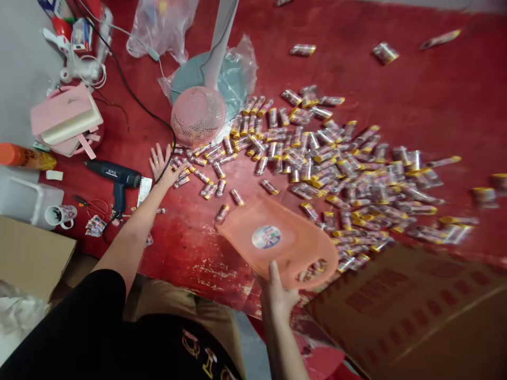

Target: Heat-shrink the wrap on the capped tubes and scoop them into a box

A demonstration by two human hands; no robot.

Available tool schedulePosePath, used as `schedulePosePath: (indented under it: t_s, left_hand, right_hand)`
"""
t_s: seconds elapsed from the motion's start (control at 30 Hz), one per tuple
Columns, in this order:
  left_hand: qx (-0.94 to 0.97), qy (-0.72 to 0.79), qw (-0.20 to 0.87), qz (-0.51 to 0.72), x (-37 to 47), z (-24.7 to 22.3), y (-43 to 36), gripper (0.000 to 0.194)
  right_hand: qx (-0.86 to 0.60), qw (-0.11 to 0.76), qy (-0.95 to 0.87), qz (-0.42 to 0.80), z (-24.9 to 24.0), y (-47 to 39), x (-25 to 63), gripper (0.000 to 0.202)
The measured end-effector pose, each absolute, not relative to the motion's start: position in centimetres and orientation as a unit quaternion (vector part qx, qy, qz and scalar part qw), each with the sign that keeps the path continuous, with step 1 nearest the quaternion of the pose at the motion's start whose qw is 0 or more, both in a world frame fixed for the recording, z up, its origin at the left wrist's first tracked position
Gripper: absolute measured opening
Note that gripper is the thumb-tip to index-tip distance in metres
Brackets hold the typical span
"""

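Note:
On the red table [190, 227] lies a wide spread of small wrapped packets with yellow ends [325, 153]. My left hand [163, 168] rests with fingers spread at the left edge of the packets, its fingertips beside a few of them. An orange plastic scoop-like tray [253, 221] with a round white label and an oval handle hole is in my right hand [277, 290]. The thumb lies on its near edge; the other fingers are hidden beneath. The tray's far edge is close to several loose packets.
A pink perforated fan-like head [198, 116] stands on a teal base [233, 79]. A dark heat gun [119, 179], mug [61, 215] and pink notebook [67, 119] are at left. A large cardboard box [415, 311] stands at lower right. A black cable crosses my left hand.

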State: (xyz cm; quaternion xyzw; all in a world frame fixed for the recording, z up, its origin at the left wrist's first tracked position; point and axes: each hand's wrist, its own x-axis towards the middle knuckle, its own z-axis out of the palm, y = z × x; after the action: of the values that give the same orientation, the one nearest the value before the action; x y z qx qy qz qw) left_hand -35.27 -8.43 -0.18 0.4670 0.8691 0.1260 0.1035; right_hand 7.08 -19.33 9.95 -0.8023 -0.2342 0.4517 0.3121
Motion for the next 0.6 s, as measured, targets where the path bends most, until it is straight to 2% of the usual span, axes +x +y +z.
schedulePosePath:
  t_s: [0.2, 0.37, 0.47, 0.6]
  left_hand:
    - [0.517, 0.837, 0.154, 0.09, -35.4, 0.0, -5.4, 0.103]
    - [0.472, 0.859, 0.176, 0.097, -30.7, 0.7, -5.3, 0.112]
    - [0.441, 0.873, 0.184, 0.1, -28.1, 1.0, -5.2, 0.103]
    - [0.426, 0.877, 0.205, 0.092, -25.6, 1.1, -5.7, 0.084]
  right_hand:
    - [-0.749, 0.376, -0.229, 0.495, 8.6, -10.4, -1.5, 0.086]
    - [-0.719, 0.336, -0.257, 0.552, 6.8, -7.1, -5.5, 0.076]
    - [-0.7, 0.331, -0.242, 0.585, 5.4, -7.0, -6.4, 0.074]
    - [-0.684, 0.323, -0.176, 0.63, 3.7, -8.3, -5.4, 0.084]
